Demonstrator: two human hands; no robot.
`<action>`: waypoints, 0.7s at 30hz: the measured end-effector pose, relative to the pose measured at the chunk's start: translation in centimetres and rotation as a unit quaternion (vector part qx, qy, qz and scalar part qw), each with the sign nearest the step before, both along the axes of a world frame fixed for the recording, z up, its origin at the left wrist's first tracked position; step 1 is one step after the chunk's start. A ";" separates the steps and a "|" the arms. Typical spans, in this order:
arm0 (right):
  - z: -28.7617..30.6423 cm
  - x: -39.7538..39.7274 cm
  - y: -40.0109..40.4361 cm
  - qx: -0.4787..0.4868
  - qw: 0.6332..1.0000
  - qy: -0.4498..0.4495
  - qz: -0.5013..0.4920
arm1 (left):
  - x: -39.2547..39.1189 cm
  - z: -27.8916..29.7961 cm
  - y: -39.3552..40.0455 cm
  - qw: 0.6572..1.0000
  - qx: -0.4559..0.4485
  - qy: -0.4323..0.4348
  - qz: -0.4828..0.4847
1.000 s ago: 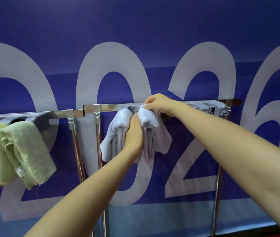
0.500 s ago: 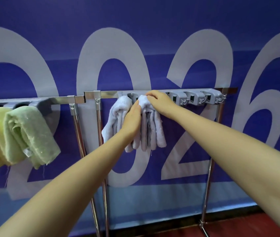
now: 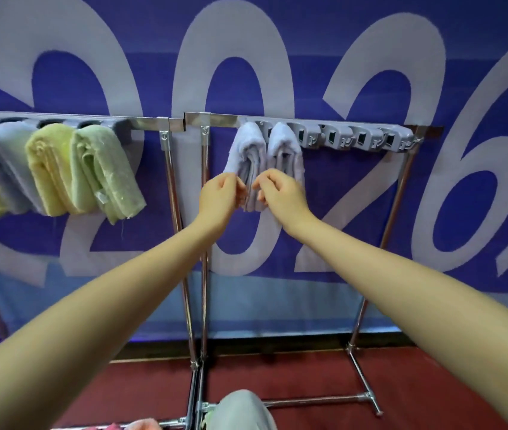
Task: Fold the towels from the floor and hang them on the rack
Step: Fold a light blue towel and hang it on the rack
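Two pale lavender towels hang folded side by side at the left end of the right rack [image 3: 221, 118], the left towel [image 3: 246, 147] and the right towel [image 3: 286, 147] each caught in a grey clip. My left hand [image 3: 220, 197] and my right hand [image 3: 280, 193] hover in front of their lower ends, fingers loosely curled towards each other. Nothing shows between the fingers. Whether the fingertips touch the cloth is unclear.
Several bare grey clips [image 3: 355, 139] run along the right rack. The left rack [image 3: 150, 122] carries several folded towels, among them a green one [image 3: 106, 169], a yellow one [image 3: 47, 162] and a grey-blue one [image 3: 4, 156]. Below lie red floor [image 3: 308, 383], the rack feet [image 3: 367, 395] and my knee [image 3: 243, 408].
Both hands dropped from the top of the right lavender towel to the towels' lower ends and let go. The view pulled back and tilted down, showing more of the left rack and the floor.
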State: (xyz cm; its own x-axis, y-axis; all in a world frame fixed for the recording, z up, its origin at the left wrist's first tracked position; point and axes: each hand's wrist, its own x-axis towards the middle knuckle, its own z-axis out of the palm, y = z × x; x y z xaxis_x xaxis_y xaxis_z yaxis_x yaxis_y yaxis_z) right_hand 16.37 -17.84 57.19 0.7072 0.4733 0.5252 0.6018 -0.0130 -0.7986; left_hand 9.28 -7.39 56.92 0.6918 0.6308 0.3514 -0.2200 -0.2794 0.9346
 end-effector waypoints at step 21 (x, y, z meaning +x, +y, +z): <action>-39.1 -16.9 6.4 -0.287 0.879 0.375 0.064 | -22.3 -36.4 9.9 0.905 -0.242 0.328 0.125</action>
